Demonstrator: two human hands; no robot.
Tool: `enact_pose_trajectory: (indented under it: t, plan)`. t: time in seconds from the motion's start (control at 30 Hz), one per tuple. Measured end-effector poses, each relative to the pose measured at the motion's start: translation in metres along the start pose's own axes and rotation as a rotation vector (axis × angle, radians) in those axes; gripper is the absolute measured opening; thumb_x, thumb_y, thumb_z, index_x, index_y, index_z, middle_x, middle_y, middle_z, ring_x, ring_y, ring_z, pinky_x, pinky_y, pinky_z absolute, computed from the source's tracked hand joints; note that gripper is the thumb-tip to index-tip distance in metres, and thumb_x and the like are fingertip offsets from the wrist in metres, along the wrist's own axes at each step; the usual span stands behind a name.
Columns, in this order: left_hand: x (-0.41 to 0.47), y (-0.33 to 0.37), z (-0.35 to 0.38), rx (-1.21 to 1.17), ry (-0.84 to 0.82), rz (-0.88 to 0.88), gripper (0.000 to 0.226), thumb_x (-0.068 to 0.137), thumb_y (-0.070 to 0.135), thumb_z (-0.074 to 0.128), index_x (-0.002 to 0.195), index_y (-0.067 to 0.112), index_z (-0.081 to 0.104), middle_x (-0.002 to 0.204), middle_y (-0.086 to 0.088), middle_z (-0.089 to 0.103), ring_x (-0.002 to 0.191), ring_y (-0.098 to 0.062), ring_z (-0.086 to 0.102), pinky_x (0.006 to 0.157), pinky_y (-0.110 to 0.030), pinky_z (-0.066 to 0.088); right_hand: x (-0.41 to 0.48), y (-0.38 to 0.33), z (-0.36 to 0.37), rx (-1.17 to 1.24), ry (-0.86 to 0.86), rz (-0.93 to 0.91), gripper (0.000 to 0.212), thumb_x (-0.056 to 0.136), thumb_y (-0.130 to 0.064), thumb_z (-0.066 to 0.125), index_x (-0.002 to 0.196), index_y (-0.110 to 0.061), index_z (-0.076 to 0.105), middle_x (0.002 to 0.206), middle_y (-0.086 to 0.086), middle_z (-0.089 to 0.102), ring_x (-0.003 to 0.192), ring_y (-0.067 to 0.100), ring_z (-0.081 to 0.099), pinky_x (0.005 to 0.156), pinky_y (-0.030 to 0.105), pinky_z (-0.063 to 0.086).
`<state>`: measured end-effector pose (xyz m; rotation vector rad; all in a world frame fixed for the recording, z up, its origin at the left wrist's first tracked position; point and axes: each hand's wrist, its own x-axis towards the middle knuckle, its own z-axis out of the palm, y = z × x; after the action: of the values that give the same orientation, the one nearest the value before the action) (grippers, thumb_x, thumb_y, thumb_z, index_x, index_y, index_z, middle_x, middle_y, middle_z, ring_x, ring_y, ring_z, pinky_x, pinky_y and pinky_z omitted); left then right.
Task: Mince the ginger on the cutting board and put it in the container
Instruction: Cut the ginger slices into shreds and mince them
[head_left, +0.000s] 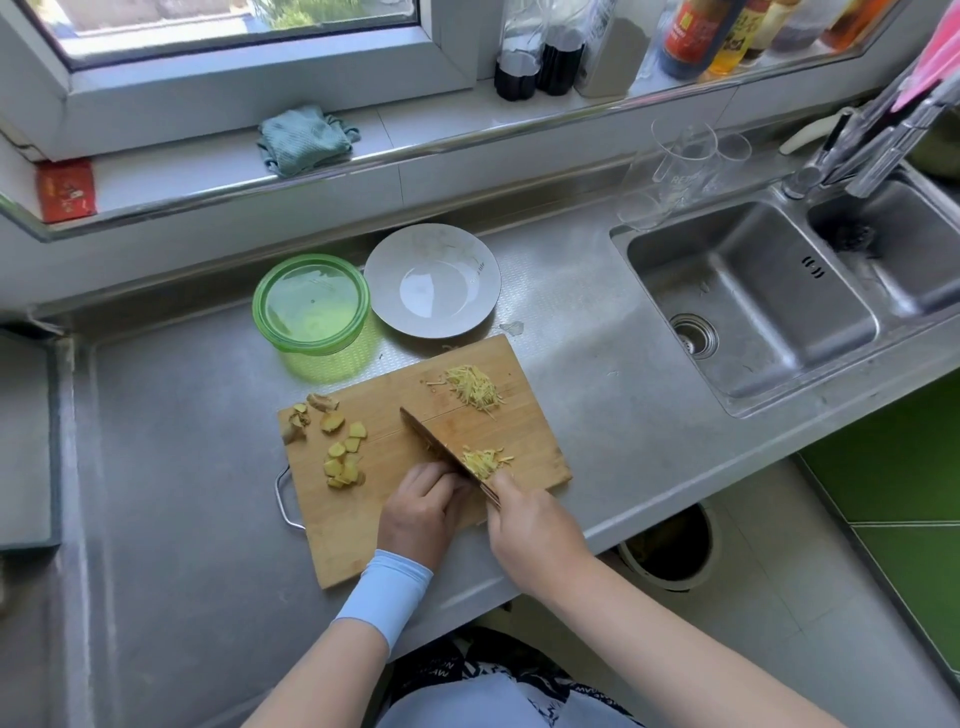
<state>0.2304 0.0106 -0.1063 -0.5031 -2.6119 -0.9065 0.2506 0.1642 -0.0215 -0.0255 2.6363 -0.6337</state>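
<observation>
A wooden cutting board (395, 415) lies on the steel counter. Ginger slices (345, 457) and knobbly peel ends sit on its left side. A pile of ginger shreds (475, 387) lies at the far right, and a smaller pile (483, 460) sits beside the knife blade (431, 439). My right hand (530, 525) grips the knife handle at the board's near edge. My left hand (421, 506) has its fingers curled against the blade's left side, over something hidden beneath them. A green-rimmed container (311, 304) stands behind the board.
A grey plate (470, 270) sits beside the container. A double sink (753, 301) lies to the right, with glasses (680, 161) and a tap behind it. On the window sill are a folded cloth (304, 137) and bottles. A bin (670, 545) stands below the counter edge.
</observation>
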Motion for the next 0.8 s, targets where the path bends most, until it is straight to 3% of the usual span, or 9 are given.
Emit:
enact_pose_trajectory:
  t: [0.17, 0.37, 0.53, 0.67, 0.8]
  plan:
    - [-0.003, -0.002, -0.005, -0.022, -0.017, -0.017, 0.021, 0.093, 0.019, 0.055, 0.085, 0.010, 0.073, 0.091, -0.003, 0.068, 0.082, -0.020, 0.059, 0.068, -0.026, 0.048, 0.006, -0.004, -0.001, -0.003, -0.011, 0.001, 0.015, 0.104, -0.028, 0.039, 0.112, -0.016, 0.044, 0.091, 0.015, 0.065, 0.086, 0.038, 0.062, 0.060, 0.035, 0.034]
    - [-0.001, -0.004, -0.005, 0.006, -0.050, 0.037, 0.020, 0.091, 0.015, 0.054, 0.082, 0.009, 0.071, 0.085, -0.004, 0.065, 0.076, -0.024, 0.057, 0.058, -0.032, 0.049, 0.004, -0.006, 0.000, -0.031, -0.014, -0.004, 0.017, 0.105, -0.028, 0.037, 0.117, -0.016, 0.041, 0.091, 0.014, 0.065, 0.086, 0.038, 0.064, 0.061, 0.036, 0.037]
    - [0.002, -0.003, -0.008, 0.060, -0.072, 0.103, 0.012, 0.083, 0.011, 0.056, 0.080, 0.010, 0.068, 0.082, -0.004, 0.062, 0.075, -0.023, 0.051, 0.053, -0.033, 0.048, -0.004, -0.009, -0.003, -0.088, 0.010, -0.022, 0.029, 0.105, -0.028, 0.036, 0.132, -0.017, 0.038, 0.096, 0.012, 0.066, 0.086, 0.034, 0.063, 0.062, 0.035, 0.038]
    - [-0.002, -0.007, -0.004, 0.053, -0.064, 0.086, 0.009, 0.080, 0.007, 0.065, 0.087, 0.009, 0.071, 0.090, -0.006, 0.067, 0.083, -0.024, 0.058, 0.058, -0.032, 0.053, -0.023, 0.001, -0.006, -0.038, 0.001, -0.035, 0.015, 0.104, -0.026, 0.036, 0.117, -0.020, 0.038, 0.083, 0.007, 0.061, 0.073, 0.032, 0.055, 0.060, 0.039, 0.040]
    - [-0.002, -0.006, -0.004, 0.039, -0.067, 0.086, 0.015, 0.088, 0.011, 0.056, 0.085, 0.008, 0.071, 0.090, -0.006, 0.067, 0.082, -0.024, 0.058, 0.059, -0.032, 0.052, -0.027, 0.010, -0.003, -0.048, -0.017, 0.003, 0.014, 0.104, -0.025, 0.037, 0.116, -0.019, 0.042, 0.078, 0.004, 0.056, 0.070, 0.029, 0.052, 0.060, 0.038, 0.037]
